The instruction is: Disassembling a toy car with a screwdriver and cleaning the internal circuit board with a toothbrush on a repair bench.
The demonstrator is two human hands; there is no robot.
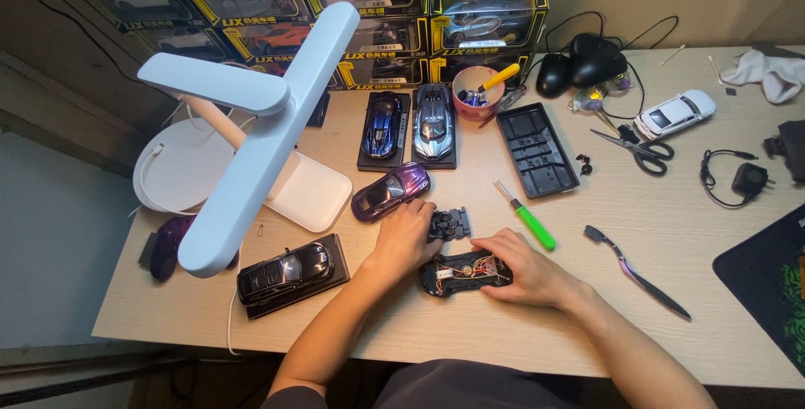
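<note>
My right hand (524, 268) rests on an opened toy car chassis (464, 275) with bare wires and circuitry showing, holding it against the wooden desk (654, 233). My left hand (404, 237) reaches onto a small black car part (450, 224) lying just above the chassis, fingertips touching it. A purple toy car body (390, 191) lies just beyond my left hand. A green-handled screwdriver (526, 218) lies to the right of the black part.
A white desk lamp (251, 140) spreads over the left side. Black (285, 275), blue (383, 126) and silver (433, 124) model cars sit on stands. A black tray (537, 149), scissors (637, 147), white car (675, 113), pink cup (478, 94), computer mice (583, 65) and boxed cars (486, 15) lie behind.
</note>
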